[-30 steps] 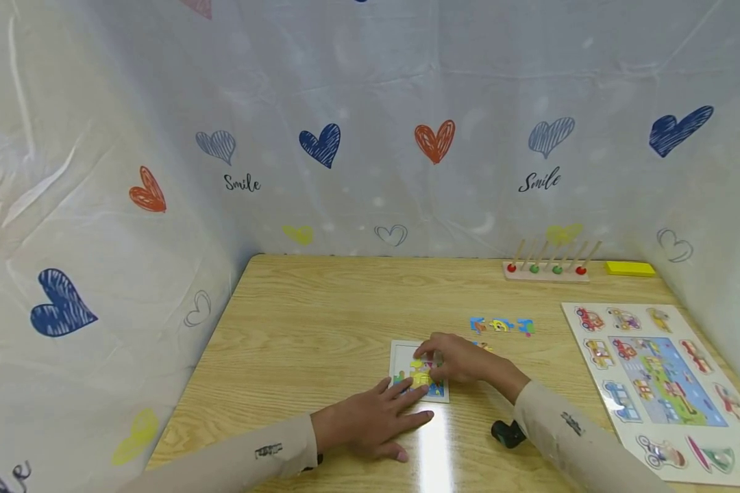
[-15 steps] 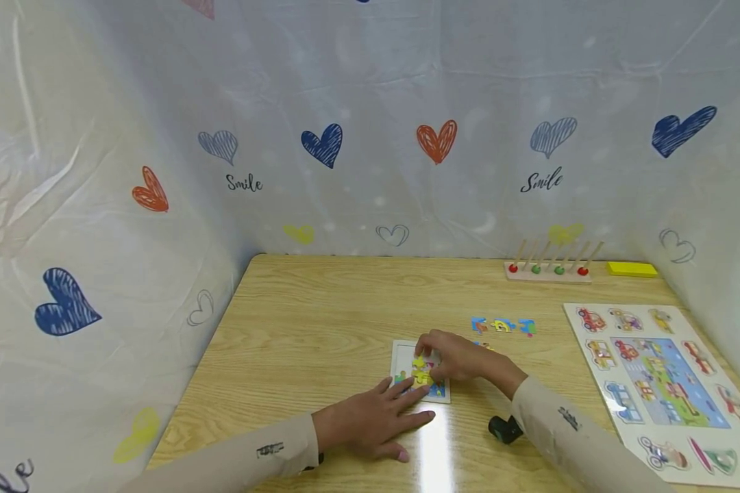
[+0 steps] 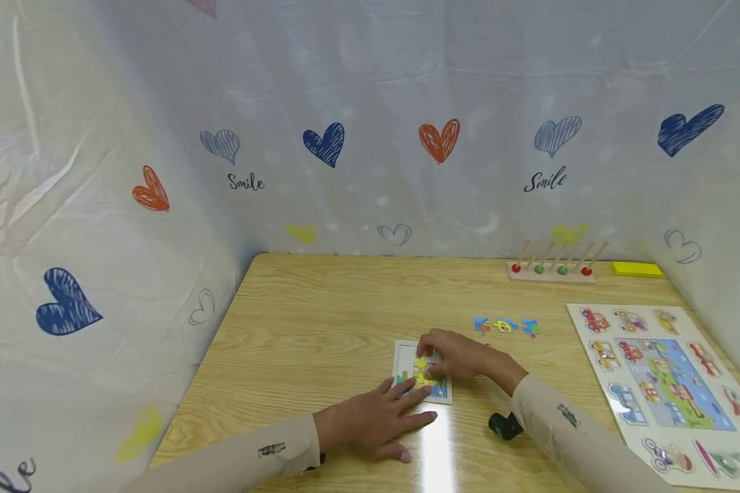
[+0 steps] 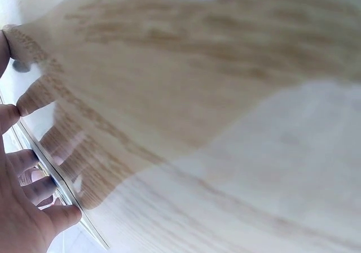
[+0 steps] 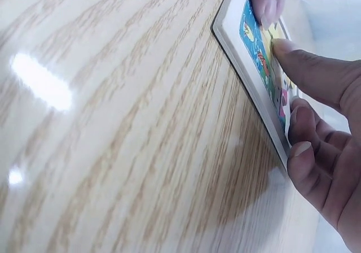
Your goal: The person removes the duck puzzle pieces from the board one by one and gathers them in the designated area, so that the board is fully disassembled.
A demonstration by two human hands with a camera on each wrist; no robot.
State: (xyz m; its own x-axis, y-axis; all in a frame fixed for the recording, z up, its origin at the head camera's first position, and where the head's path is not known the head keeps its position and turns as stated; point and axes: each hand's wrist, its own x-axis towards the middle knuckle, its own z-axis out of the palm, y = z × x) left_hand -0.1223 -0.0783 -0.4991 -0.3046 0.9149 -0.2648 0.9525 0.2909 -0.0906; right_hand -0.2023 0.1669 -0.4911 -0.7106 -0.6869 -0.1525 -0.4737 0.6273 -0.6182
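Note:
A small jigsaw board (image 3: 405, 353) with a white frame lies on the table, its lower part filled with blue, green and yellow pieces. My left hand (image 3: 373, 419) rests with spread, straight fingers over the board's near left part; in the left wrist view its fingers (image 4: 62, 216) lie across the board edge. From the right, my right hand (image 3: 459, 356) pinches a yellow puzzle piece (image 3: 420, 363) between thumb and fingers, low over the board. In the right wrist view, the thumb (image 5: 307, 66) touches the yellow picture and the other fingers curl by the board's side.
Behind the right hand lie loose puzzle pieces (image 3: 504, 326), one mostly hidden. A large vehicle puzzle board (image 3: 598, 390) covers the table's right side. At the back right stand a peg rack (image 3: 551, 275) with beads and a yellow block (image 3: 636, 270). A black device (image 3: 506, 426) sits under the right wrist.
The right hand's fingers have shifted slightly over the board, with the yellow puzzle piece still in their grip. The left hand stays in place; the whole view has drifted slightly.

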